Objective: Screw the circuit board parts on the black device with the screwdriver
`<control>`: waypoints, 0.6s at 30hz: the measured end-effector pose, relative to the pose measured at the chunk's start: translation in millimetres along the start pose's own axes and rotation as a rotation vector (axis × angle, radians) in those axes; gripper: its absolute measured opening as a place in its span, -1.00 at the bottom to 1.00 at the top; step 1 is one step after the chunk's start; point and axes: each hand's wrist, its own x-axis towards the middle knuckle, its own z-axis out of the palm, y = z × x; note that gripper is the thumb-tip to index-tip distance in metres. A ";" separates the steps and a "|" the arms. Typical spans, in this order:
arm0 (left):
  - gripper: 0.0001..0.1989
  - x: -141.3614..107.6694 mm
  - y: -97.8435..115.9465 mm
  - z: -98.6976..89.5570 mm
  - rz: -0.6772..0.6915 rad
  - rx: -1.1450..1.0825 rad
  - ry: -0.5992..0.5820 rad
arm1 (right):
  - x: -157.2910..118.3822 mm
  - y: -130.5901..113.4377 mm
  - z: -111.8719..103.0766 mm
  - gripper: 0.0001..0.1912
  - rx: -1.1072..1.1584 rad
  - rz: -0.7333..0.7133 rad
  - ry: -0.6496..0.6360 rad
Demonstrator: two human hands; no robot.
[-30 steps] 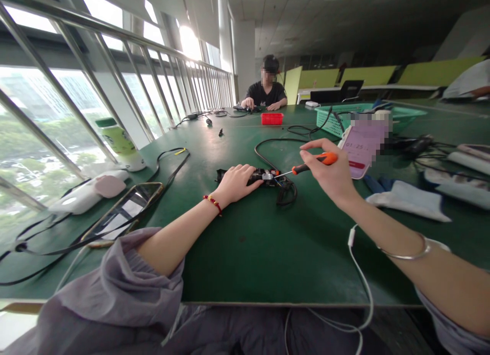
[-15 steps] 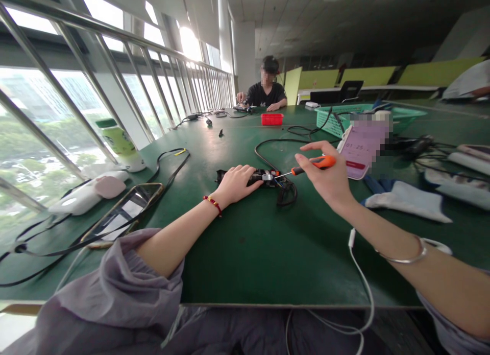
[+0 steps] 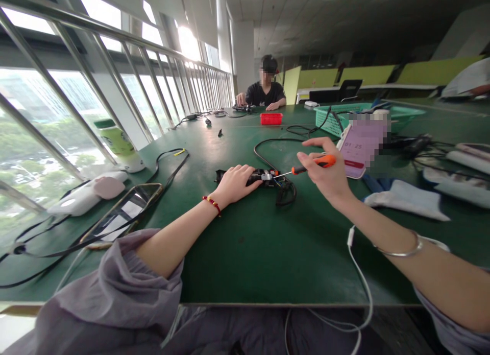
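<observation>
On the green table, my left hand (image 3: 238, 184) is wrapped over a black elongated device (image 3: 221, 176) and presses it down; its exact kind I cannot make out. Its right end shows a metallic part and thin wires, with a black cable (image 3: 286, 195) coiled beside it. My right hand (image 3: 325, 171) grips an orange and black screwdriver (image 3: 324, 161) by the handle, index finger raised. The screwdriver's thin shaft points left and its tip reaches the device's right end. Whether the tip sits on a screw is too small to tell.
A propped phone (image 3: 362, 148) and a green basket (image 3: 323, 121) stand at the right, with gloves (image 3: 408, 197) nearby. A red box (image 3: 271, 119) is farther back. Left are a bottle (image 3: 120, 145), another phone (image 3: 126, 212) and black straps. A person (image 3: 266, 92) sits opposite.
My right hand has shifted very slightly around the screwdriver handle. The left hand and the black device hold their place.
</observation>
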 end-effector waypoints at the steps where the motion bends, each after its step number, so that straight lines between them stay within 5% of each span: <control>1: -0.59 -0.1 -0.2 0.1 0.003 0.002 0.003 | -0.4 0.1 0.0 -0.76 -0.004 0.016 -0.008; 6: -0.59 -0.2 -0.3 -0.2 0.004 0.015 -0.002 | 1.2 5.4 0.6 -0.81 0.056 -0.001 -0.037; 11: -0.58 0.0 0.6 -0.7 0.002 0.011 -0.006 | 7.6 6.4 -1.1 -0.40 0.181 -0.141 0.005; 18: -0.59 0.1 -0.5 -0.3 0.001 0.006 -0.001 | 8.2 -2.1 -3.4 -0.75 0.062 0.129 0.009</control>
